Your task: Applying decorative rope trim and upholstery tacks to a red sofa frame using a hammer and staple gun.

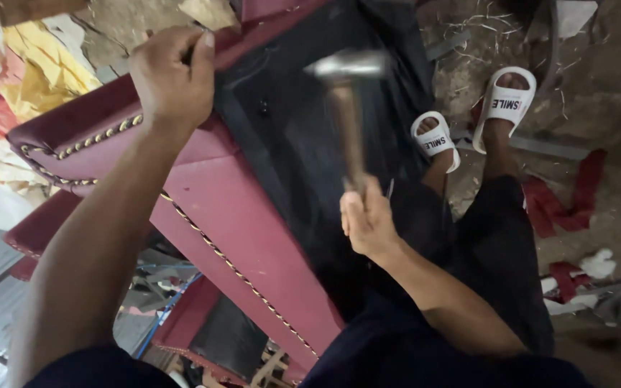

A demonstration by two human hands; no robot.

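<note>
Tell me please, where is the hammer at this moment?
In the head view, the hammer is near the centre top, held by its wooden handle in the right hand. Its blurred metal head is above the black fabric panel, right of the left hand.

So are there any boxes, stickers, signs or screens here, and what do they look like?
No boxes, signs or screens.
Left slipper: on the dirt floor beside the red chair, white with a dark printed band.
Right slipper: further right on the floor, same white strap with dark print.

Hammer (345, 108) (blurred) in right hand (368, 221)
</note>
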